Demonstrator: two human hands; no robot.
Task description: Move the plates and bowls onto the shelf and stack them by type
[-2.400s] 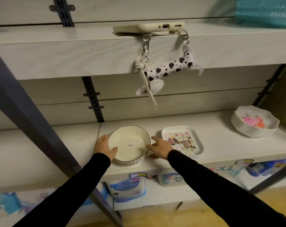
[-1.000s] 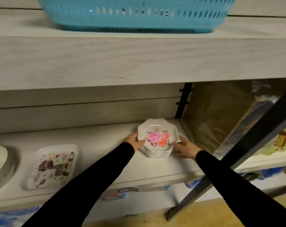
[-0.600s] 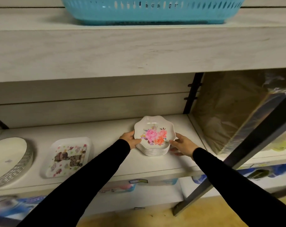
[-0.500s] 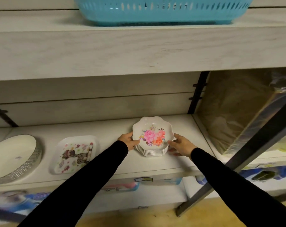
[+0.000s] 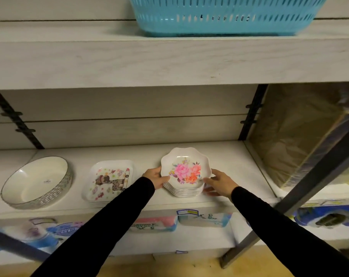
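On my feed the shelf (image 5: 235, 156) carries a round white bowl (image 5: 35, 180) with a patterned wall at the far left. Near it, to the right, are the square cartoon-print plates (image 5: 109, 179). Next is my left grip (image 5: 155, 176), thumb on the rim and fingers curled against the left side of the stack of scalloped floral plates (image 5: 186, 172). That stack sits on the shelf, apart from the square ones. My right grip (image 5: 219, 183) clasps its right side the same way. Above, a turquoise basket (image 5: 229, 17) stands on the upper shelf (image 5: 109, 62).
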